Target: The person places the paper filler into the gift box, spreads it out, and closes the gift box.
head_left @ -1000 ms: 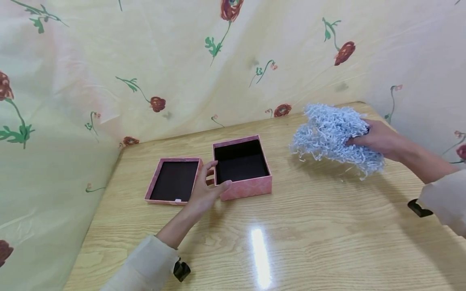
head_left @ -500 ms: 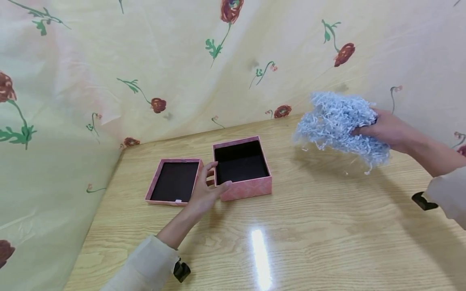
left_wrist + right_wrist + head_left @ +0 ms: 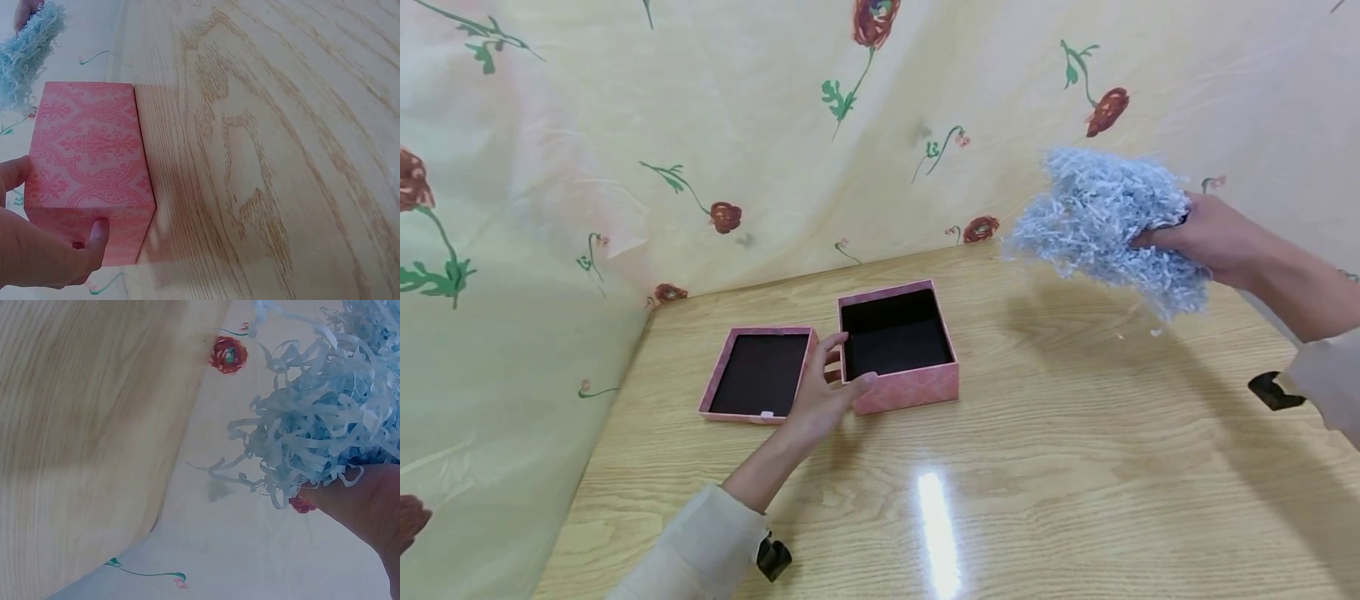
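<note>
Two hands are in my view. Nearest me, the left hand point(image 3: 820, 398) rests on the tabletop point(image 3: 1037, 467), thumb and fingers curled round the near left corner of the open pink box point(image 3: 898, 346). Just left of it lies the box lid point(image 3: 758, 373), inside up. Farther off to the right, the right hand point(image 3: 1206, 237) holds a bundle of pale blue shredded paper point(image 3: 1105, 221) clear above the tabletop, fingers closed into it, before the flowered cloth point(image 3: 625, 125).
</note>
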Demonstrator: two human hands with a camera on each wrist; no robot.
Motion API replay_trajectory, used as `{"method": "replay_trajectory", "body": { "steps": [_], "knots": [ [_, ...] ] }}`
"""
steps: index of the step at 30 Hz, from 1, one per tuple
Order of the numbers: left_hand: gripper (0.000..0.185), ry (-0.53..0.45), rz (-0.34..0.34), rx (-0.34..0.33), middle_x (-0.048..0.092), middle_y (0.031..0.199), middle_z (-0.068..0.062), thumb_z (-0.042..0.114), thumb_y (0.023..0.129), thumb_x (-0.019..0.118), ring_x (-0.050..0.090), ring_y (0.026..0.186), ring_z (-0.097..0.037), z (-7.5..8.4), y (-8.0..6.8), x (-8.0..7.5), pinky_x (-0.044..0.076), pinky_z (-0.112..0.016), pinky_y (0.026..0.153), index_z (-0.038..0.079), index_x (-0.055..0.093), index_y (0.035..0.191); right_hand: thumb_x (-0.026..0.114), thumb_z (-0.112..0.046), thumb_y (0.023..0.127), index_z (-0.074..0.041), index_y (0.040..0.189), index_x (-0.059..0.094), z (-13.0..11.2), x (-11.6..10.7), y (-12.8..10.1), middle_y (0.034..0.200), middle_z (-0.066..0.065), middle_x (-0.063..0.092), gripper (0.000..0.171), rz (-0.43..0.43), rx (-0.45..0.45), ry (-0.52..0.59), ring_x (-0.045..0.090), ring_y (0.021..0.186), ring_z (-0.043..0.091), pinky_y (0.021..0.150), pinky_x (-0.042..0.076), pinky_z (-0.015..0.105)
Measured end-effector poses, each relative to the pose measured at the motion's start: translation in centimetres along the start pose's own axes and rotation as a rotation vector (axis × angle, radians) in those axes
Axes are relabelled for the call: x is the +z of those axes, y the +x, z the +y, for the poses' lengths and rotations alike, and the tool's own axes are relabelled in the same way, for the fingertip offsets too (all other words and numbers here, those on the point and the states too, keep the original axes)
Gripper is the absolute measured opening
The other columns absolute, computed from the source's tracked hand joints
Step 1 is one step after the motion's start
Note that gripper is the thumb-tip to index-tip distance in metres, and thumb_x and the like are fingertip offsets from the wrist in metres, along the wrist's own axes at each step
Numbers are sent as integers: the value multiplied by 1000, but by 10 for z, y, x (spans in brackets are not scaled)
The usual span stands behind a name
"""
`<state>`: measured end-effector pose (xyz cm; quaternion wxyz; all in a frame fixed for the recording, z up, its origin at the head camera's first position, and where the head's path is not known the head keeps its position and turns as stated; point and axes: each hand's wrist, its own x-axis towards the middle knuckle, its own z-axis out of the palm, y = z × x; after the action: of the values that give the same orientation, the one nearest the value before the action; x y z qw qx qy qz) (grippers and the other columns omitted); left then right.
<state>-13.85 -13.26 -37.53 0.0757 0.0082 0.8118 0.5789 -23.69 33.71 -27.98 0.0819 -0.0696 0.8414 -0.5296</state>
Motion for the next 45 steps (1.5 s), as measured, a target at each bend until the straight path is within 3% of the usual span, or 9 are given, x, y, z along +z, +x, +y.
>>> {"method": "replay_trajectory", "body": {
  "steps": [11,17,24,32,40,45],
  "knots": [
    [75,-5,5,-7,32,145,-15,27,86,74,40,125,-38,-2,0,0,44,-48,96,24,32,147,68,-5,88,-24,127,45,-29,14,13,107,-16,56,49,-15,-3,-47,58,89,3,69,53,24],
    [75,6,9,-6,32,145,-15,28,86,74,41,123,-36,-1,0,1,44,-48,96,24,32,147,69,-5,88,-21,133,41,-43,22,18,112,-12,55,56,-53,12,-19,60,91,6,71,54,28],
    [74,-9,14,3,32,145,-16,27,85,75,40,125,-40,-1,1,0,42,-50,98,25,33,147,71,-10,88,-19,141,36,-58,40,25,119,-5,50,64,-88,-33,-67,59,94,10,73,54,27],
    [76,-18,-4,-35,29,147,-18,21,87,73,37,127,-42,5,-1,0,40,-52,100,20,29,149,73,-7,85,-14,133,46,-69,59,32,110,-8,56,56,-79,-103,-118,53,94,9,75,48,19],
    [74,-16,10,0,31,146,-16,26,86,74,39,126,-41,0,1,0,42,-51,98,25,32,147,71,-7,86,-6,137,41,-81,79,34,122,8,53,60,-139,-78,-126,55,99,15,78,50,22],
    [73,-3,15,2,34,144,-15,25,86,74,41,124,-38,1,1,0,43,-50,98,25,33,147,72,-3,84,-6,132,47,-85,94,36,116,3,58,55,-176,-117,-117,54,102,16,83,48,21]
  ]
}}
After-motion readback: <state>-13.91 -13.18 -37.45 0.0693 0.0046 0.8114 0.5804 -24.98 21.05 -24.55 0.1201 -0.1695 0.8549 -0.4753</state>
